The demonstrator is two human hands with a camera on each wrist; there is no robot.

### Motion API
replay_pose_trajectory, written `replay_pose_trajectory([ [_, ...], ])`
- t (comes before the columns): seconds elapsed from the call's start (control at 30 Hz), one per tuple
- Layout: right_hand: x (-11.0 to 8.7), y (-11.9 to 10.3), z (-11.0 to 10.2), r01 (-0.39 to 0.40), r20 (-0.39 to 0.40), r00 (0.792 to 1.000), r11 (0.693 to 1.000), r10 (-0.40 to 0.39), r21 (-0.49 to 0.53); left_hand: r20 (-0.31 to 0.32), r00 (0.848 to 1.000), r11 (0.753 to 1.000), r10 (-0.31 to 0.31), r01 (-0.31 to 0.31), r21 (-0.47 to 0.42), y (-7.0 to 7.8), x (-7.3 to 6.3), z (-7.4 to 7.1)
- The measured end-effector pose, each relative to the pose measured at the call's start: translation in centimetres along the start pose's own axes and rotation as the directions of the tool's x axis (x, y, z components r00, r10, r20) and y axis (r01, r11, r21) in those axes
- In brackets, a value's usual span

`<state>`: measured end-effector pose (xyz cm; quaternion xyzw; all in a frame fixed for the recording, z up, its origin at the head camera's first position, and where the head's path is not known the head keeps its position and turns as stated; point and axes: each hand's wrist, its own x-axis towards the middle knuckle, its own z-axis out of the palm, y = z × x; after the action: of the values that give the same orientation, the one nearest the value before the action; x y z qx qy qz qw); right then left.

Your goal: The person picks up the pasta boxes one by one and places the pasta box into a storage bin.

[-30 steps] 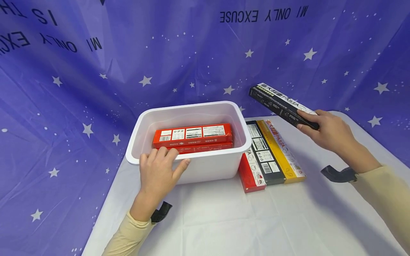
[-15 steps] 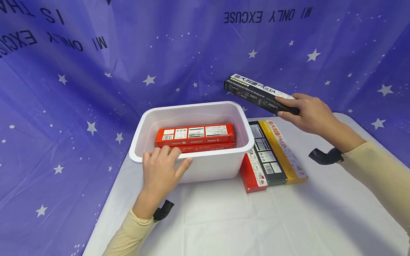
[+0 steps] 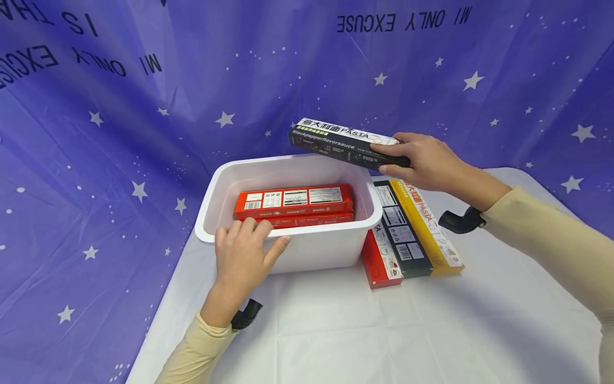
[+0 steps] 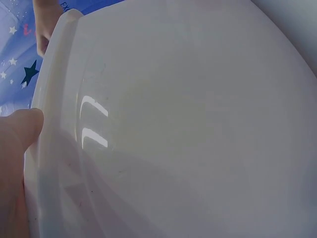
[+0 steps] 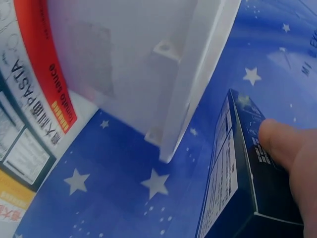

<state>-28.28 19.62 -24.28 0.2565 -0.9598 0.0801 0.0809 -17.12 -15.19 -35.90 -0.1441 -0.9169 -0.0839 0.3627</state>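
My right hand pinches one end of a black pasta box printed "Blackpepperflavorsauce". The box is held tilted, its far end overlapping the back rim of a white plastic bin in the head view. In the right wrist view the thumb presses the pasta box. My left hand grips the bin's front rim, fingers hooked over it and thumb outside. Inside the bin two red boxes lie lengthwise side by side. The left wrist view is mostly filled by the bin's wall.
Right of the bin, a red pasta box, a black box and a yellow pasta box lie side by side on the white tablecloth. A blue star-patterned curtain hangs behind the table and along its left side.
My right hand has carried the black pasta box leftward, from above the boxes on the table to the bin's back rim. The left hand stays on the front rim.
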Motion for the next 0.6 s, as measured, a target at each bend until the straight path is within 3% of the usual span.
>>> replay_pose_trajectory([
  [0.33,2.3,-3.1,0.5,0.192,0.003,0.981,0.981,-0.192,0.015,0.010,1.000,1.000,-0.007,0.007,-0.001,0.1,0.0,0.0],
  [0.6,4.2,-5.0,1.0,0.251,0.074,0.965,0.968,-0.251,0.014,-0.001,1.000,1.000,-0.003,0.003,0.000,0.1,0.0,0.0],
])
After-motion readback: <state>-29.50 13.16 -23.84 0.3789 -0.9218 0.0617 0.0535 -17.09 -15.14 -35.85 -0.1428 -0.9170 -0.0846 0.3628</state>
